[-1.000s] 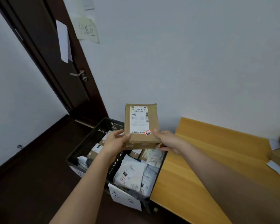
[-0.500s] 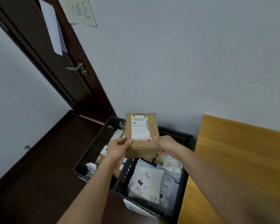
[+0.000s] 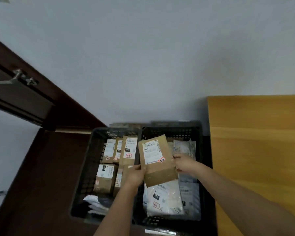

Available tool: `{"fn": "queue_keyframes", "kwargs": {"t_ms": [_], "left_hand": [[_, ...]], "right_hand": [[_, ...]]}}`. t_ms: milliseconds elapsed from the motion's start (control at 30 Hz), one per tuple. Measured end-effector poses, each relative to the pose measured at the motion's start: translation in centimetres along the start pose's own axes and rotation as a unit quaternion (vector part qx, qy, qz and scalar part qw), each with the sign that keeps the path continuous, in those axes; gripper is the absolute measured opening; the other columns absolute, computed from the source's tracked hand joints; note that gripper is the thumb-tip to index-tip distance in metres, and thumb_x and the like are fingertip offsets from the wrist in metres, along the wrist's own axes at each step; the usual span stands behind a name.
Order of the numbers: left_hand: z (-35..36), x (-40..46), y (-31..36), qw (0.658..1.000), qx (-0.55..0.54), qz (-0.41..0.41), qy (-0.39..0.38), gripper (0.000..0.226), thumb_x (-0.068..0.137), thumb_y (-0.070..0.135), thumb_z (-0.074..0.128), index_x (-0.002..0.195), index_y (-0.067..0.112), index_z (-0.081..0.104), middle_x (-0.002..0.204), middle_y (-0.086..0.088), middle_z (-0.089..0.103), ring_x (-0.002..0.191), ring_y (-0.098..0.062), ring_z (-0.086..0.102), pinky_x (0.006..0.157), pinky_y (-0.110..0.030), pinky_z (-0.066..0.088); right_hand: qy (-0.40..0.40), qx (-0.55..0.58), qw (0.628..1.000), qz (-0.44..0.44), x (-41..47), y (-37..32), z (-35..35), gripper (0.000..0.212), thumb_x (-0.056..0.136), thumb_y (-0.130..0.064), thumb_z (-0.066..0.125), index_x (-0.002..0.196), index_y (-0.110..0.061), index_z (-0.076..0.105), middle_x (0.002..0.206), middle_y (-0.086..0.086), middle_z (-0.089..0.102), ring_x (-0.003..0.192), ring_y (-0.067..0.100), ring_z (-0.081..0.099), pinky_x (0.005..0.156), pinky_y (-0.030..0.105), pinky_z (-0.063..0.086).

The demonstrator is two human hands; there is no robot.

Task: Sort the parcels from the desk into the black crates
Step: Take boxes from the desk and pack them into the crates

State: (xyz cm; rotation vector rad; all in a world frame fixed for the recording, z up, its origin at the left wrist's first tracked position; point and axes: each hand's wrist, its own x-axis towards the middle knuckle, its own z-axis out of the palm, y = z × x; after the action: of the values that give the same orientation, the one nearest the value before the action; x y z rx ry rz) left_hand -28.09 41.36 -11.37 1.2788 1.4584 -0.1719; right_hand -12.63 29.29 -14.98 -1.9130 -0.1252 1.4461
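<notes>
From the head view, I hold the brown parcel [image 3: 156,160] between both hands above the two black crates; my left hand [image 3: 136,174] grips its lower left edge with curled fingers, my right hand [image 3: 184,163] pinches its right edge near the red sticker; both are closed on the parcel, neither free. Its long axis runs away from me and tilts a little to the left, label face up; it hangs mostly over the right crate [image 3: 205,167], with its left edge above the wall shared with the left crate [image 3: 85,171]. My hands are about equally near it, one on each long side.

The right crate holds white mailer bags [image 3: 163,198] lying flat, so there looks to be room on top of them straight below; the left crate is packed with brown boxes [image 3: 106,178] standing close together, with only a small gap at its near end where some pale bags lie. The bench [image 3: 255,150] rises just beside the right crate's right wall, so my right arm has little room on that side; the wall behind closes off the far edge.
</notes>
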Motion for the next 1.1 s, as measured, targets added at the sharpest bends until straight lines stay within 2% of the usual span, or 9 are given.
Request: {"fn": "queue_keyframes", "kwargs": {"t_ms": [200,367,433,500,600,733,933,1033,1100], "left_hand": [[2.8,8.8,-3.0,0.999,0.040,-0.002,-0.036,0.030,0.095,0.013,0.061,0.125,0.008,0.063,0.112,-0.006,0.068,0.095,-0.019,0.065,0.074,-0.029,0.057],[3.8,15.1,-4.3,0.987,0.111,0.094,-0.062,0.020,0.098,0.010,0.053,0.115,0.017,0.060,0.102,0.007,0.063,0.092,-0.011,0.061,0.067,-0.014,0.046],[4.2,17.4,-4.7,0.974,0.155,0.148,-0.072,0.035,0.096,-0.004,0.042,0.120,0.019,0.051,0.113,0.002,0.059,0.106,-0.017,0.059,0.072,-0.006,0.042],[4.6,19.7,-5.5,0.956,0.214,0.188,-0.071,0.055,0.093,-0.009,0.038,0.142,0.015,0.040,0.132,-0.006,0.049,0.122,-0.021,0.050,0.093,-0.014,0.041],[4.9,21.4,-6.1,0.928,0.305,0.201,-0.081,0.059,0.096,-0.008,0.036,0.152,0.007,0.025,0.154,-0.019,0.024,0.143,-0.031,0.027,0.119,-0.026,0.018],[5.7,22.3,-6.6,0.900,0.366,0.214,-0.098,0.050,0.098,-0.005,0.037,0.148,0.000,0.033,0.161,-0.021,0.007,0.149,-0.028,0.015,0.109,-0.011,0.005],[5.1,20.3,-4.8,0.896,0.351,0.254,-0.101,0.043,0.096,-0.003,0.042,0.138,-0.001,0.044,0.154,-0.017,0.027,0.141,-0.028,0.025,0.105,-0.011,0.009],[4.3,18.8,-2.7,0.870,0.397,0.279,-0.093,0.052,0.096,0.012,0.050,0.145,0.005,0.037,0.161,-0.015,0.015,0.149,-0.032,0.009,0.120,-0.033,0.007],[3.7,17.2,-0.7,0.829,0.472,0.293,-0.068,0.067,0.096,0.025,0.052,0.154,0.011,0.021,0.164,-0.014,0.000,0.151,-0.034,-0.003,0.122,-0.047,0.006]], "right_hand": [[0.082,0.032,0.995,0.045,6.7,5.2,2.0,0.009,0.100,-0.014,0.052,0.105,-0.016,0.060,0.095,0.004,0.062,0.083,0.019,0.061,0.065,0.027,0.051],[0.127,0.052,0.990,0.040,13.5,7.6,4.3,0.033,0.097,-0.012,0.056,0.130,-0.013,0.059,0.125,0.008,0.062,0.107,0.026,0.063,0.089,0.040,0.057],[0.152,0.049,0.987,0.036,15.5,7.6,5.4,0.034,0.096,-0.011,0.056,0.129,-0.013,0.058,0.120,0.005,0.065,0.108,0.023,0.061,0.091,0.028,0.053],[0.163,0.040,0.985,0.027,16.9,7.3,6.5,0.032,0.096,-0.009,0.056,0.127,-0.014,0.052,0.113,-0.001,0.061,0.103,0.017,0.057,0.082,0.011,0.045],[0.148,0.023,0.988,0.033,18.7,7.7,7.7,0.037,0.096,-0.007,0.052,0.132,-0.013,0.048,0.123,0.006,0.061,0.104,0.019,0.056,0.085,0.024,0.045],[0.097,-0.021,0.995,0.033,18.8,8.4,7.5,0.044,0.098,-0.008,0.045,0.141,-0.013,0.049,0.135,0.008,0.058,0.119,0.024,0.055,0.097,0.028,0.046],[0.067,-0.025,0.997,-0.030,15.7,6.7,5.8,0.059,0.097,-0.011,0.054,0.150,-0.023,0.033,0.138,0.002,0.053,0.123,0.018,0.051,0.098,0.021,0.040],[0.081,-0.068,0.991,-0.087,13.3,4.9,4.9,0.082,0.085,-0.029,0.074,0.152,-0.025,0.027,0.144,0.007,0.048,0.131,0.023,0.046,0.109,0.032,0.037],[0.082,-0.163,0.979,-0.085,11.6,3.4,4.0,0.111,0.072,-0.051,0.077,0.155,-0.040,0.004,0.161,0.006,0.022,0.148,0.032,0.019,0.118,0.051,0.023]]}}
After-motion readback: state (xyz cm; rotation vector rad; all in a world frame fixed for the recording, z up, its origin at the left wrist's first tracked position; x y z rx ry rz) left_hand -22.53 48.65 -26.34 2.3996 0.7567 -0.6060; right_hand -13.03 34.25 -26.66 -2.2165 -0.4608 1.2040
